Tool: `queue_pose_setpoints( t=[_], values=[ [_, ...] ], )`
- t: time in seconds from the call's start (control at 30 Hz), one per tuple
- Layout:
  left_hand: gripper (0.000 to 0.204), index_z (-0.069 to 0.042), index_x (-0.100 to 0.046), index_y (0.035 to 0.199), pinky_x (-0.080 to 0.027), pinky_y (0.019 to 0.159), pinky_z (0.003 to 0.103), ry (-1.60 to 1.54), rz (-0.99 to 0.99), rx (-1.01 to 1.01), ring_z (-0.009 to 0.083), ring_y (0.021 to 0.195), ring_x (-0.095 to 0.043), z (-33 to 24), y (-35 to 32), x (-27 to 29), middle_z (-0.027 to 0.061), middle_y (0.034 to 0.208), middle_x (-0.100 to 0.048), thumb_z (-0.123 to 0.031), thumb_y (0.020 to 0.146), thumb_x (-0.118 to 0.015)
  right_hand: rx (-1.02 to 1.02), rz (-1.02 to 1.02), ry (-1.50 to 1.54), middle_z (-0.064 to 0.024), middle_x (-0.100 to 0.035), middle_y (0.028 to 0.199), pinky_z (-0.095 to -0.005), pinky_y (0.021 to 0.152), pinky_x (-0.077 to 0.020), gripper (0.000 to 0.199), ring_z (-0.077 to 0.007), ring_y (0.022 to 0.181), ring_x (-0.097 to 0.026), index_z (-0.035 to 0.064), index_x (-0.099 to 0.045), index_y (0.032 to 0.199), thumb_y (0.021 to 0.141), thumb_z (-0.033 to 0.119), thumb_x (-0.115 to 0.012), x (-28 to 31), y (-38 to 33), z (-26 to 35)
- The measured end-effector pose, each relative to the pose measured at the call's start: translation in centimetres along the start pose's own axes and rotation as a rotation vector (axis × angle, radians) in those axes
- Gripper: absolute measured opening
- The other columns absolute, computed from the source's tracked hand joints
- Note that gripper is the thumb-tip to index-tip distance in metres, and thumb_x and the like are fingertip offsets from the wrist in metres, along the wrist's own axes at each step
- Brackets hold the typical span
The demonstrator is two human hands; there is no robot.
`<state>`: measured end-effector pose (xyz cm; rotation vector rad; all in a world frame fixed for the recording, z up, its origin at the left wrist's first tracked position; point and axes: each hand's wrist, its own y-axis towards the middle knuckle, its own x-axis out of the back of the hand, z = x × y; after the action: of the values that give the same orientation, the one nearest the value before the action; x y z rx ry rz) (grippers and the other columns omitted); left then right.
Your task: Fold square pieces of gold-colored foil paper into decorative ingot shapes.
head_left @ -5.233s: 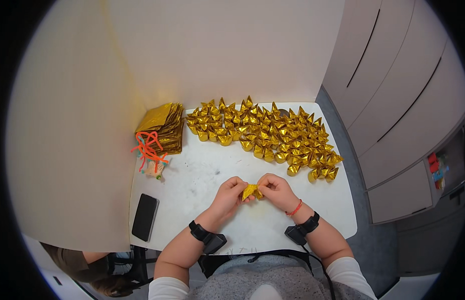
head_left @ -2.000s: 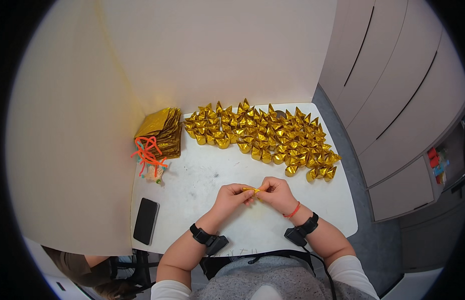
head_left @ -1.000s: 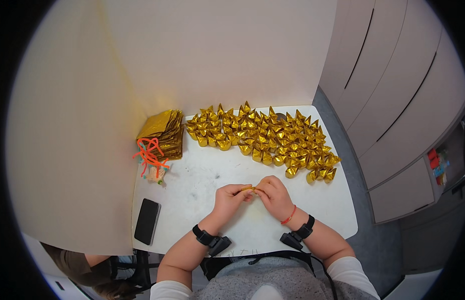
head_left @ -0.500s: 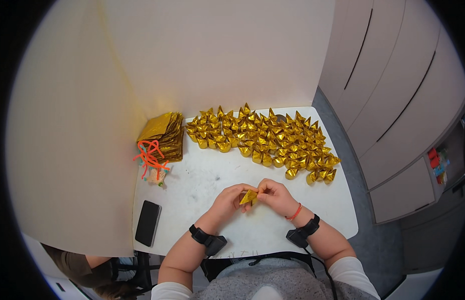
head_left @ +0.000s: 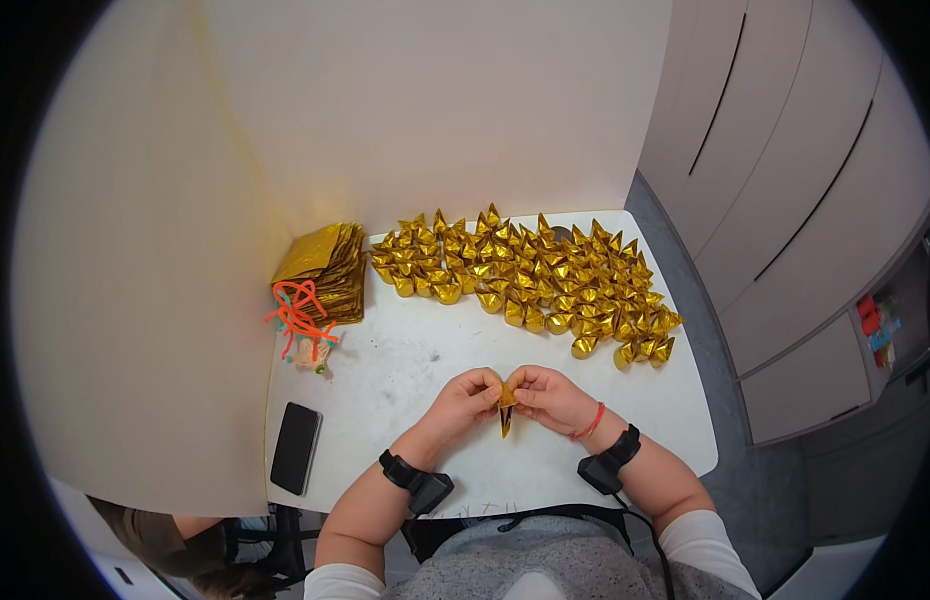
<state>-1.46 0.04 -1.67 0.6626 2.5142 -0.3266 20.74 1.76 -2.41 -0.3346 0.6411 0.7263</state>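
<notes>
The left hand (head_left: 468,400) and right hand (head_left: 548,396) share a pinching grip on one folded gold piece (head_left: 506,412), its narrow tip pointing toward the person, over the near middle of the white desk (head_left: 650,420). Beyond stand clustered gold shapes (head_left: 530,270); a gold stack (head_left: 330,270) sits left of them, a black phone (head_left: 296,448) nearer.

On the table (head_left: 385,365), folded pieces (head_left: 526,272) stand beyond the hands (head_left: 463,402), right of the sheet stack (head_left: 320,260)

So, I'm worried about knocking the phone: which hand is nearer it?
Left. The left hand is ahead and right of the phone; the right hand is farther right.
</notes>
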Motion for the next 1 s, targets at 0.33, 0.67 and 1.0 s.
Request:
queue_pose_setpoints(
  t=[0.33, 0.67, 1.0],
  values=[
    [0.017, -0.006, -0.063, 0.104, -0.049, 0.086, 0.028, -0.041, -0.057, 0.097, 0.0128, 0.094, -0.061, 0.9, 0.1, 0.1, 0.003, 0.102, -0.066, -0.022, 0.106, -0.061, -0.118, -0.051, 0.054, 0.0011, -0.061, 0.095, -0.0239, 0.075, -0.0448, 0.018, -0.01, 0.083, -0.052, 0.005, -0.066, 0.111, 0.105, 0.022, -0.062, -0.3, -0.1, 0.8],
    [0.02, -0.003, -0.064, 0.106, -0.049, 0.078, 0.027, -0.181, -0.101, 0.121, 0.0138, 0.09, -0.061, 1.3, 0.2, 0.2, 0.0065, 0.103, -0.067, -0.022, 0.108, -0.056, -0.114, -0.065, 0.121, -0.0063, -0.068, 0.109, -0.0321, 0.092, -0.0495, 0.022, -0.0171, 0.098, -0.063, 0.0018, -0.065, 0.116, 0.109, 0.02, -0.055, -0.2, 0.0, 0.5],
    [0.021, -0.004, -0.062, 0.102, -0.044, 0.067, 0.026, -0.288, -0.148, 0.22, 0.01, 0.071, -0.047, -0.3, 0.3, -1.2, 0.0008, 0.088, -0.057, -0.022, 0.108, -0.055, -0.116, 0.008, 0.225, -0.0177, -0.069, 0.121, -0.0389, 0.102, -0.0494, 0.029, -0.0305, 0.115, -0.067, -0.0028, -0.062, 0.12, 0.11, 0.021, -0.048, 1.5, 0.2, -0.2]
  ],
)
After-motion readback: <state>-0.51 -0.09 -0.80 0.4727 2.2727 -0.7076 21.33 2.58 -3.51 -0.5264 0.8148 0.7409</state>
